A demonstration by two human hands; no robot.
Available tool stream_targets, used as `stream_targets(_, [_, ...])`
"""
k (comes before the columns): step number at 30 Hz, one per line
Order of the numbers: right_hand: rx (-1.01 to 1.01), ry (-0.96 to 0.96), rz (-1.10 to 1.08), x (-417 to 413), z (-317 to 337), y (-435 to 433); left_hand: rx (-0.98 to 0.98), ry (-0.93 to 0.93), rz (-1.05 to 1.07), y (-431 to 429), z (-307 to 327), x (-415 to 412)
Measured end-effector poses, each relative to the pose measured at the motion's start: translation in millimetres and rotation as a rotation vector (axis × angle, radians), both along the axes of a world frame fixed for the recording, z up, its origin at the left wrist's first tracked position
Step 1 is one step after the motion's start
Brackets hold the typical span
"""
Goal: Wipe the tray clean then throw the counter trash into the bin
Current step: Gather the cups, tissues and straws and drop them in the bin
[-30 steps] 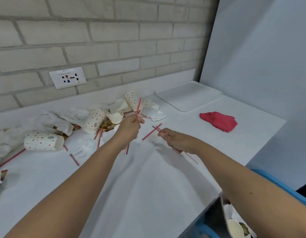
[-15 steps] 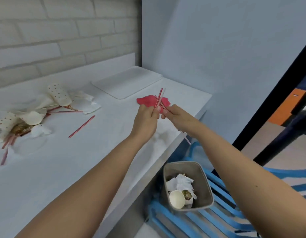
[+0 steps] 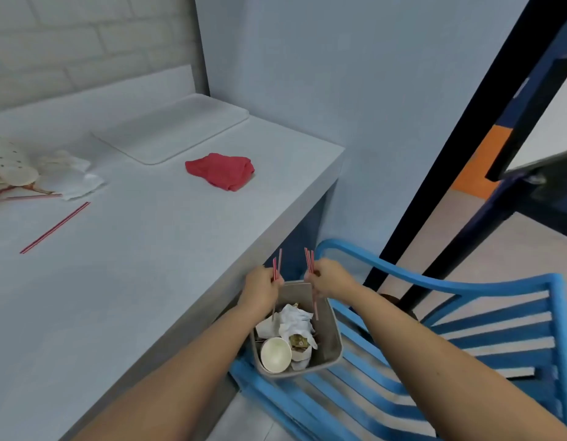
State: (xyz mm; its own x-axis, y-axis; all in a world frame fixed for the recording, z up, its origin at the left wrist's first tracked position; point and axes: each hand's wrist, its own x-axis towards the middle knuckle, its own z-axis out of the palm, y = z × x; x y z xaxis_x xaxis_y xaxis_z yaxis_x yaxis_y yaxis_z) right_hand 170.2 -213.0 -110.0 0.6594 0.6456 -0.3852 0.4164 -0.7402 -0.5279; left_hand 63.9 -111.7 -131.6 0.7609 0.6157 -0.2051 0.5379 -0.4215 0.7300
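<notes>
Both my hands hover over the grey bin (image 3: 334, 338), which stands on a blue chair beside the counter. My left hand (image 3: 261, 289) grips red-striped straws (image 3: 276, 268) upright above the bin's near-left rim. My right hand (image 3: 328, 278) grips more red-striped straws (image 3: 310, 261), their lower ends hanging into the bin. Crumpled paper and a paper cup (image 3: 275, 354) lie inside the bin. The white tray (image 3: 170, 128) sits at the counter's back, with the red cloth (image 3: 221, 170) in front of it.
One loose straw (image 3: 54, 227) lies on the white counter (image 3: 148, 265). Spotted paper cups and tissues (image 3: 62, 176) are piled at the far left. The blue slatted chair (image 3: 466, 329) fills the lower right. A dark post runs up the right side.
Both hands carried the straws from above the counter, past its right edge, down to the bin. My view swung right and downward with them.
</notes>
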Motion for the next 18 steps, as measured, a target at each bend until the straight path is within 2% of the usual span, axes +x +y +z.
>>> stream_targets(8, [-0.164,0.103,0.039,6.0,-41.7,-10.3,0.06,0.137,-0.026,2.2,-44.4,10.9])
stream_targets(14, [-0.159,0.026,0.137,15.0,-35.4,-3.1,0.114,0.12,0.006,7.1,-45.4,13.9])
stream_targets(18, [-0.09,-0.016,0.184,16.5,-27.2,5.4,0.212,0.03,-0.015,3.9,-35.6,15.2])
